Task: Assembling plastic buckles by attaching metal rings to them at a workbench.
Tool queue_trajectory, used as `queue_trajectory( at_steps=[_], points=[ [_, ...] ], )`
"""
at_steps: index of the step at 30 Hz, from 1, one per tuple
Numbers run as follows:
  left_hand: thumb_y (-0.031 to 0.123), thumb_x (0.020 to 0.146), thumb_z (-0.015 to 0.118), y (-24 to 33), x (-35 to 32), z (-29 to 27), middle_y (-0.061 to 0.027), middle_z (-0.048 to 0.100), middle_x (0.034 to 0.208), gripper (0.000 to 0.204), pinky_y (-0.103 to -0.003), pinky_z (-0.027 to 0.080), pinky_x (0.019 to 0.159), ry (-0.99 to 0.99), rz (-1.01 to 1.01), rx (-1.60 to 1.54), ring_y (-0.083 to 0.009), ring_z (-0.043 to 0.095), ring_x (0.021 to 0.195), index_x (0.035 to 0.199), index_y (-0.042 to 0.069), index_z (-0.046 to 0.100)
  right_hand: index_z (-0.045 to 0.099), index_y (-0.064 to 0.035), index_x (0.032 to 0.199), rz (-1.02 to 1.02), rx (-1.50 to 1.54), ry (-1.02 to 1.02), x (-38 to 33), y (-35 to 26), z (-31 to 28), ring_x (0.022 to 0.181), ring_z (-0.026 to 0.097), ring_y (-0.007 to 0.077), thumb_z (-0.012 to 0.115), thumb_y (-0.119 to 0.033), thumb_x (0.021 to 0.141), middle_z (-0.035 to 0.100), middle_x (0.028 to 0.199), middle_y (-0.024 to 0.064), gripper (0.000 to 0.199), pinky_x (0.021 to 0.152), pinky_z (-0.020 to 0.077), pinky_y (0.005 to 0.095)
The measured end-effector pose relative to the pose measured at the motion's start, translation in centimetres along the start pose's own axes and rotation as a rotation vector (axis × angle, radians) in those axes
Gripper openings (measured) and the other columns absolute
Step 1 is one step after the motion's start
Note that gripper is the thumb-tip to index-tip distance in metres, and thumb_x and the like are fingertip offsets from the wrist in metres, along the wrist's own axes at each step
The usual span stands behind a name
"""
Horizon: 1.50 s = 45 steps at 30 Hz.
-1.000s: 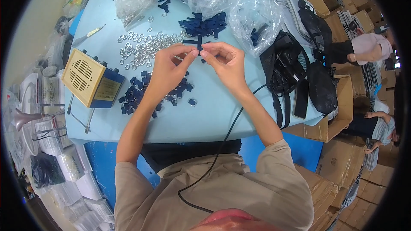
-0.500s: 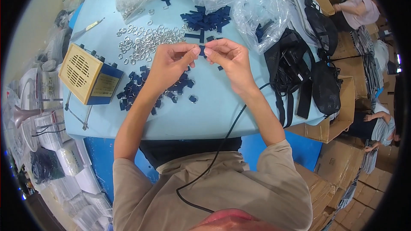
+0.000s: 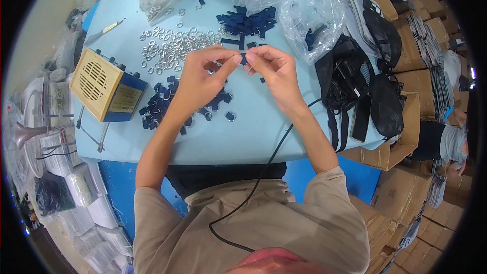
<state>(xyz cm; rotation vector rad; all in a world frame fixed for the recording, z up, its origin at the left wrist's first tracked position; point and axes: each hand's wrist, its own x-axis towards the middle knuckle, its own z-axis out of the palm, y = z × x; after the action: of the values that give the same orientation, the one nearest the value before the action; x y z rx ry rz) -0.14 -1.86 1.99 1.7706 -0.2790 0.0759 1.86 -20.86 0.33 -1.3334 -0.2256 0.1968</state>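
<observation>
My left hand point(image 3: 205, 73) and my right hand point(image 3: 276, 73) meet over the middle of the table, thumbs and forefingers pinched. Between the fingertips is a small dark blue fabric strip point(image 3: 243, 59), mostly covered by the fingers; I cannot make out whether a ring is on it. Just beyond the hands lies a heap of similar loose strips point(image 3: 248, 21). Silver metal rings point(image 3: 175, 45) are spread past my left hand. Nearer me, partly behind my left forearm, is a pile of blue strips looped through rings point(image 3: 158, 102).
A cream and blue box device point(image 3: 104, 87) on metal legs stands at the left, with a small cutter point(image 3: 105, 30) beyond it. Clear plastic bags point(image 3: 312, 18) line the far side. A black mesh bag point(image 3: 347, 71) and a phone point(image 3: 360, 117) lie right; a black cable point(image 3: 276, 149) crosses near my right arm.
My hands stay almost in place, still pinching the strip, with slight finger movement. The view has shifted a little. At the right, people in the background have moved.
</observation>
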Motion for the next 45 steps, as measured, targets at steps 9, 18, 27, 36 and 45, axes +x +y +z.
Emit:
queue_trajectory(
  at_steps=[9,18,27,36,45],
  points=[
    [0.005,0.089,0.075,0.0,-0.4,1.4,-0.0104,0.072,0.106,0.015,-0.029,0.058,0.073,0.138,0.214,-0.072,-0.0167,0.07,0.09,0.104,0.002,0.074,0.075,0.0027,0.101,-0.317,0.02,0.095,-0.5,1.1,1.1,0.076,0.068,0.0127,0.07,-0.002,0.094,0.069,0.095,0.0087,0.009,0.063,0.0544,0.0256],
    [-0.005,0.084,0.077,-0.1,-0.9,1.4,-0.0122,0.074,0.1,0.016,-0.028,0.058,0.073,0.255,0.515,0.109,-0.0179,0.072,0.086,0.098,-0.002,0.072,0.074,0.0027,0.101,-0.407,-0.064,0.102,-1.2,0.6,1.5,0.079,0.07,0.0147,0.072,0.001,0.092,0.07,0.095,0.0103,0.01,0.066,0.0583,0.0255],
    [-0.005,0.081,0.077,0.2,-0.1,1.5,-0.0105,0.073,0.095,0.013,-0.03,0.055,0.075,0.168,0.432,-0.013,-0.0206,0.07,0.085,0.093,0.0,0.073,0.075,0.0011,0.099,-0.515,-0.138,0.123,-0.9,1.1,0.9,0.078,0.068,0.0141,0.076,0.002,0.088,0.071,0.093,0.0098,0.011,0.066,0.0574,0.0251],
    [-0.008,0.088,0.07,0.8,-1.6,-0.3,-0.0148,0.069,0.105,0.014,-0.029,0.053,0.081,0.154,0.481,-0.005,-0.0205,0.066,0.094,0.101,-0.003,0.071,0.073,0.0008,0.092,-0.63,-0.35,0.149,-0.8,1.7,1.7,0.077,0.066,0.016,0.076,0.004,0.084,0.071,0.091,0.011,0.008,0.067,0.0509,0.0257],
    [-0.005,0.09,0.071,5.7,-17.5,-7.2,-0.0127,0.068,0.109,0.012,-0.031,0.059,0.087,0.348,0.059,-0.402,-0.0187,0.068,0.096,0.101,-0.002,0.073,0.071,0.0049,0.097,-0.353,-0.264,0.155,-0.7,2.0,0.8,0.071,0.065,0.0129,0.056,-0.02,0.106,0.069,0.088,0.0083,0.031,0.06,0.0498,0.0246]
  ],
)
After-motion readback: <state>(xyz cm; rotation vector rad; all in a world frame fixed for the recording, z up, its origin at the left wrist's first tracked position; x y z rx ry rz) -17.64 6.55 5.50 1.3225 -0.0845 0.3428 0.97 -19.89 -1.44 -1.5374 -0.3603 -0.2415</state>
